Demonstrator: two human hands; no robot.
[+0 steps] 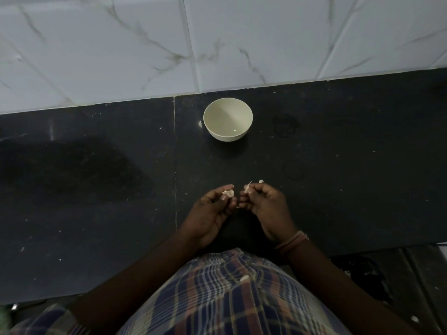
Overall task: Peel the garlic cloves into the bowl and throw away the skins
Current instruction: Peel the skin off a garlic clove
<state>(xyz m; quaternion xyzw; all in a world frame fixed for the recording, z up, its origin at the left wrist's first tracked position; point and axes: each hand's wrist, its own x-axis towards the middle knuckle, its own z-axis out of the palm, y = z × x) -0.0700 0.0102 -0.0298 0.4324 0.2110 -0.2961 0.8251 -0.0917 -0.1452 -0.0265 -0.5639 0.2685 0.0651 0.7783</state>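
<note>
We see a garlic clove (58, 192) pinched in the curled fingers of the left hand (212, 209), a scrap of skin (247, 188) pinched by the right hand (264, 204), both above the dark counter (96, 189), the cream bowl (227, 122) standing farther back near the tiled wall (145, 44).

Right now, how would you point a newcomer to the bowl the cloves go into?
Find the black counter under the white marble-tiled wall. Near the wall, just right of the counter's vertical seam and beyond both hands, stands the bowl. It is small, round and cream, the only vessel on the dark surface, and looks empty.
</note>
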